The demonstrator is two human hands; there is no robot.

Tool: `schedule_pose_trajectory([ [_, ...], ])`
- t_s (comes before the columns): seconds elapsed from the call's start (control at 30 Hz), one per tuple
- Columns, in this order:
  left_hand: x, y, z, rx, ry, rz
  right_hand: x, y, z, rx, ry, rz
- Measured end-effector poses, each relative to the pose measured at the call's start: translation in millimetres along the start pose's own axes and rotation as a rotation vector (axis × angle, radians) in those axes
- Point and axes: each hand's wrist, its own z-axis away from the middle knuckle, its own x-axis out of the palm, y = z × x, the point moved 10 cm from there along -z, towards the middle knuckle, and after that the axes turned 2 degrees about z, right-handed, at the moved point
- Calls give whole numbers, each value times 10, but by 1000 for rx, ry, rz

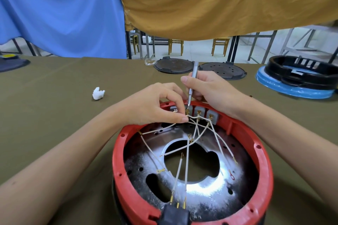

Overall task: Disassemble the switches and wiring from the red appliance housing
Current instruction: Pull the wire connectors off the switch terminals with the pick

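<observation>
The red appliance housing (263, 153) lies open side up on the green table, its metal floor showing. Several white wires (186, 162) with brass terminals cross inside it. Grey switch blocks (212, 117) sit in a row at the far rim. My right hand (210, 89) grips a slim silver screwdriver (192, 78), its tip down on the leftmost switch terminal. My left hand (157, 104) pinches a wire end right beside that terminal. A black plug socket (173, 214) sits at the near rim.
Two dark round plates (173, 65) (222, 70) lie at the table's far edge. At the right a black ring part rests on a blue disc (292, 89). A white crumpled scrap (98, 93) lies to the left. Blue and mustard cloths hang behind.
</observation>
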Motion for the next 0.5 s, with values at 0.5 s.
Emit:
schedule_pose_trajectory([
  [0.5,11,44,8,-1,-2,-7,46,65,-9,55,-39,-61],
])
